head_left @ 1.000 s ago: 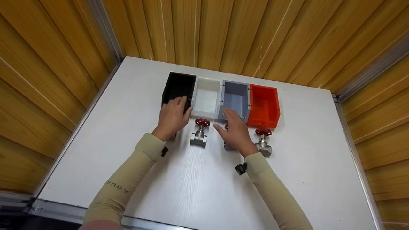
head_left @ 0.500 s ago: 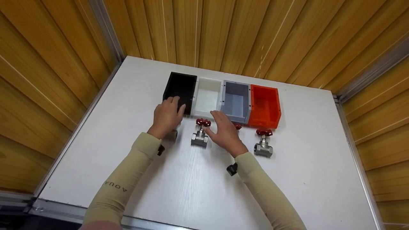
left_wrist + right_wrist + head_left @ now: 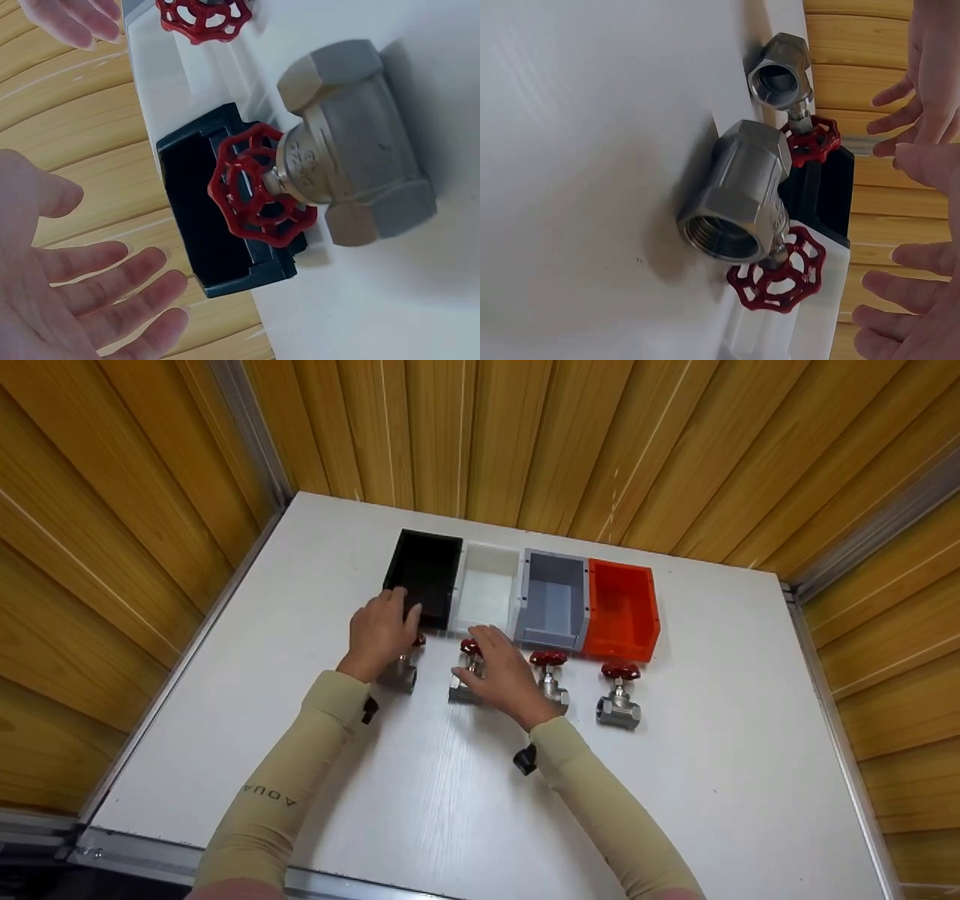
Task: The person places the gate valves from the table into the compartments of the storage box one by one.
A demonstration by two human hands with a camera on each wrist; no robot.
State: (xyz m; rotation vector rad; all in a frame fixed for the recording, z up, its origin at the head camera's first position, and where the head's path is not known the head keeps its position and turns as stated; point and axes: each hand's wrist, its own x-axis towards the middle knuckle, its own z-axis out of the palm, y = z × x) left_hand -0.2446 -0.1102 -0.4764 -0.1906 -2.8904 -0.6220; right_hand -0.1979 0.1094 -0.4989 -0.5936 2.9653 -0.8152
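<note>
Several metal gate valves with red handwheels stand in a row on the white table. My left hand point(image 3: 377, 636) hovers by the leftmost valve point(image 3: 405, 675), partly hiding it. In the left wrist view its fingers point(image 3: 112, 300) are spread and apart from that valve's red handwheel point(image 3: 259, 187). My right hand point(image 3: 504, 679) hangs over the second valve point(image 3: 461, 690), covering part of it. From the right wrist, the fingers point(image 3: 900, 289) look straight and hold nothing; the valve's threaded end point(image 3: 724, 236) faces the camera. A third valve point(image 3: 551, 690) and a fourth valve point(image 3: 619, 709) stand further right.
Behind the valves sit a black bin point(image 3: 425, 540), a white bin point(image 3: 487, 596), a grey bin point(image 3: 555, 604) and an orange bin point(image 3: 622, 607), side by side. Wood-panelled walls point(image 3: 540, 450) enclose the table point(image 3: 720, 750) at the back and sides.
Both hands have moved left: the left from the black bin's front toward the leftmost valve's left side, the right from the third valve to the second. Valves and bins stay put.
</note>
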